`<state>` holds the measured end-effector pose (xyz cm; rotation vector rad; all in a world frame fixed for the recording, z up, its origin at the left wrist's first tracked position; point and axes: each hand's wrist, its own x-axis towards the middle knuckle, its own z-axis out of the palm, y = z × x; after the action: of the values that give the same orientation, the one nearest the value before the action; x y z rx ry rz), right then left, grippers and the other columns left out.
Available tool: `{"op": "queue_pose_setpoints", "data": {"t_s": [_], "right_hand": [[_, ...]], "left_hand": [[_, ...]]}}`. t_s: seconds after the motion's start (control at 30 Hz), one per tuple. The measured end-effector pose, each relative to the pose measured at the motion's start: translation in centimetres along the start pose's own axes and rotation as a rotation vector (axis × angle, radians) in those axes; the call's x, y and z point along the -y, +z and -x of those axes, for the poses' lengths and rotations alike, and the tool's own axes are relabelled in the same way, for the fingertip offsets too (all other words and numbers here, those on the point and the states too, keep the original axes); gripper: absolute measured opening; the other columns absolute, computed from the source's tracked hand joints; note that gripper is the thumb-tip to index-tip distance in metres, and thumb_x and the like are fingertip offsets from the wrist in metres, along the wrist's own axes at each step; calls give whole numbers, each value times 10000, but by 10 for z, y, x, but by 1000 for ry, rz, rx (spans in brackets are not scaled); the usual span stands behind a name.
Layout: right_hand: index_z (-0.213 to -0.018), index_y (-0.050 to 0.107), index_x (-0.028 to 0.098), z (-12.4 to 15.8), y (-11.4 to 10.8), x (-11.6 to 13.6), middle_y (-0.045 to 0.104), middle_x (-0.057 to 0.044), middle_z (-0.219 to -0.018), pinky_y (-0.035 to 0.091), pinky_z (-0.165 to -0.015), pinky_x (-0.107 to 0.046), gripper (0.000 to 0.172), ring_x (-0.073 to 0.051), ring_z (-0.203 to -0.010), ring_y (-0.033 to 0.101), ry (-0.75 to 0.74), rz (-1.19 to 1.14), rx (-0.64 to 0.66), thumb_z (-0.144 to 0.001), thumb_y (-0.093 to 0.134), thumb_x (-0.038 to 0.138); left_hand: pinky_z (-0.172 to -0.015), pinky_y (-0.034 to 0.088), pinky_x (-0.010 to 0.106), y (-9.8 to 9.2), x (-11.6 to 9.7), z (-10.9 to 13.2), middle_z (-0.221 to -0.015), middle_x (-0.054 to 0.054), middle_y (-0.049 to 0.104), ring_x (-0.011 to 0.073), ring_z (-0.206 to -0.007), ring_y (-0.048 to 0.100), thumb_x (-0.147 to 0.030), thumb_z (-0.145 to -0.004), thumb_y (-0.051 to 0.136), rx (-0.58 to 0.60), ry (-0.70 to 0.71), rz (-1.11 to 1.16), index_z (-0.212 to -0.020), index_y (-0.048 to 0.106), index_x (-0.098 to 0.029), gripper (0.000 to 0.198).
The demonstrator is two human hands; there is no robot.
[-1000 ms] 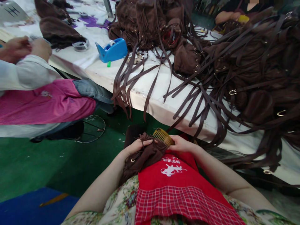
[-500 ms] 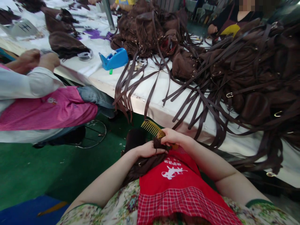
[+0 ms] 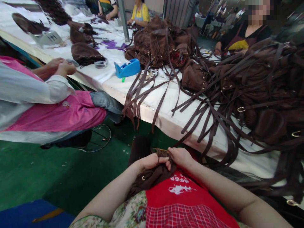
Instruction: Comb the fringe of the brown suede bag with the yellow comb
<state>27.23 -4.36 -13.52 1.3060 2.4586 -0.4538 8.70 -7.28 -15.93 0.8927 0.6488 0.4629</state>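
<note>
A brown suede bag (image 3: 152, 175) with fringe lies on my lap, against a red apron (image 3: 180, 196). My left hand (image 3: 149, 161) is closed on the bag's fringe near its top. My right hand (image 3: 181, 156) grips a yellowish comb (image 3: 159, 149), which shows only edge-on as a thin line above the fringe. Both hands meet at the fringe, just below the table's edge.
A white table (image 3: 166, 107) carries a big heap of brown bags (image 3: 249, 85) with long straps hanging over its edge, and a blue tape dispenser (image 3: 127, 68). A person in a pink apron (image 3: 59, 114) sits to my left. Other people sit beyond the table. Green floor (image 3: 47, 171) lies below.
The comb went from lying on the fringe to raised with teeth showing, and now sits low in the fringe, edge-on. The view has tilted upward.
</note>
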Motion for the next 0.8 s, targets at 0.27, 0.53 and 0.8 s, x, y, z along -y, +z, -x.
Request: {"op": "queue_pose_setpoints", "data": {"t_s": [0.27,0.53,0.8], "right_hand": [[-902,662,133,-50,26,-38,713,-145,-873,449,-667,-294,404,-221,-792,664,261,-192,124,-951,348,384],[-958,585,175,-17,-10,-23,669,-42,-811,414,-661,-242,523,-149,-737,611,19,-401,-161,-998,126,423],[-955,581,201,-5,-5,10,703,-79,-844,384,-613,-258,316,-191,-742,653,-99,-33,28,-966,319,377]], "left_hand": [[-636,409,278,25,-3,-3,-559,-1,534,131,-543,462,-626,-834,453,-127,40,-340,-590,526,-193,503],[-599,385,263,-12,4,6,-620,16,546,118,-566,468,-422,-750,589,-180,74,270,-596,475,-167,319],[-698,402,281,3,0,10,-642,12,568,143,-646,494,-381,-767,546,-128,33,10,-581,506,-171,282]]}}
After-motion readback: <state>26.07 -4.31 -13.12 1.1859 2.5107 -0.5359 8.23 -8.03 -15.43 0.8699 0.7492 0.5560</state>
